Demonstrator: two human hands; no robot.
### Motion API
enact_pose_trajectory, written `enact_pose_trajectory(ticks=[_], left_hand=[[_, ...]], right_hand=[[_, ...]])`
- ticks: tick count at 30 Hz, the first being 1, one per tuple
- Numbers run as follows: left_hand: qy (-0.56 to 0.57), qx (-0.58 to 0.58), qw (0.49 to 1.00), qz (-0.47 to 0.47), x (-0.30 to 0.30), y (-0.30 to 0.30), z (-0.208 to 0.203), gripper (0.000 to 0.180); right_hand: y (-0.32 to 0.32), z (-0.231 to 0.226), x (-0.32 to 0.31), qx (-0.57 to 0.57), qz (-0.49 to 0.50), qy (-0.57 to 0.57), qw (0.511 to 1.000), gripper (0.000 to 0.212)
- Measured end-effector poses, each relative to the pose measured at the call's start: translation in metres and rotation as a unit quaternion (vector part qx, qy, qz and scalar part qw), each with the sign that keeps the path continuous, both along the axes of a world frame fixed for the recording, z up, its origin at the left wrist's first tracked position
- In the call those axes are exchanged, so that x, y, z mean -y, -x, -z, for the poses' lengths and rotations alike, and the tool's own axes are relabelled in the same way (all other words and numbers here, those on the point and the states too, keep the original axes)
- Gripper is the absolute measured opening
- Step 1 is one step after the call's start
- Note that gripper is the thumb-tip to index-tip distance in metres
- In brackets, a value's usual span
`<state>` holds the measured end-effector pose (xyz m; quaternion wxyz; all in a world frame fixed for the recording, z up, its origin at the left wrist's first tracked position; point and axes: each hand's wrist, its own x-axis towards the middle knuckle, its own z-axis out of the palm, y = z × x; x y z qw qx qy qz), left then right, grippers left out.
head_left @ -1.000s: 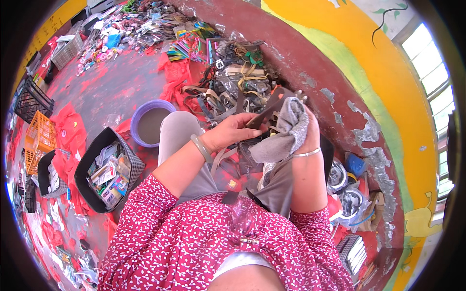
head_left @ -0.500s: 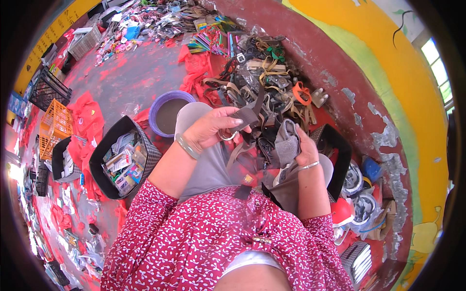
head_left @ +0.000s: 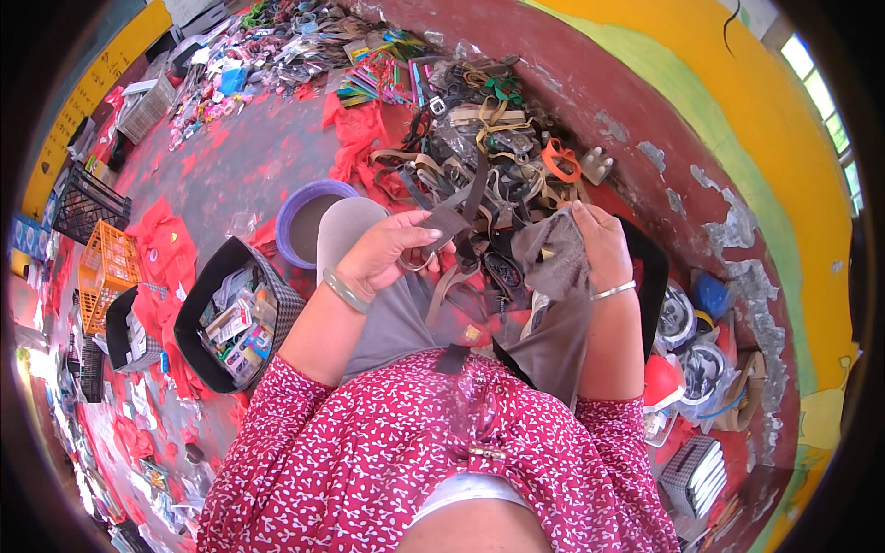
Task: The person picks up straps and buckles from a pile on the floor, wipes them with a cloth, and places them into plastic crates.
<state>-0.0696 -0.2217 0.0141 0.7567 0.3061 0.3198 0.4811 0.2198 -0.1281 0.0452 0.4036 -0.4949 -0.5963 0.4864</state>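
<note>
Cloth has opened out, pinched by right fingers; left fingers pinch strap; belt heap beyond.

Head view looks down at nearby hands, rim seemingly blurred

The fingers of the left hand cover one part of the dark strap, which is therefore not seen completely. The right hand covers an edge of the grey cloth and hides some of the black box behind. The left knee hides one side of the purple basin. In the far heap, single pieces are too small to tell. The view's dark border cuts the window; its lower edge cuts the patterned shirt.
</note>
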Motion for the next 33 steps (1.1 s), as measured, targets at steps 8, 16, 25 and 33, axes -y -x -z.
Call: enact_pose_trajectory(ticks=[8,16,25,33], left_hand=[[0.023,-0.111,0.987,0.112,0.001,-0.001,-0.014,0.031],[-0.155,-0.427,0.871,0.186,-0.017,-0.015,-0.032,0.022],[-0.133,-0.518,0.791,0.298,-0.017,-0.011,-0.06,0.016],[-0.131,-0.483,0.853,0.148,-0.016,-0.017,-0.075,0.016]], right_hand=[[0.004,-0.006,-0.002,-0.239,-0.01,0.104,0.965,0.026],[0.087,0.004,0.045,-0.102,-0.228,-0.028,0.968,0.031],[0.084,0.025,0.039,0.029,-0.398,0.12,0.909,0.029],[0.073,0.008,0.04,0.025,-0.431,0.084,0.898,0.031]])
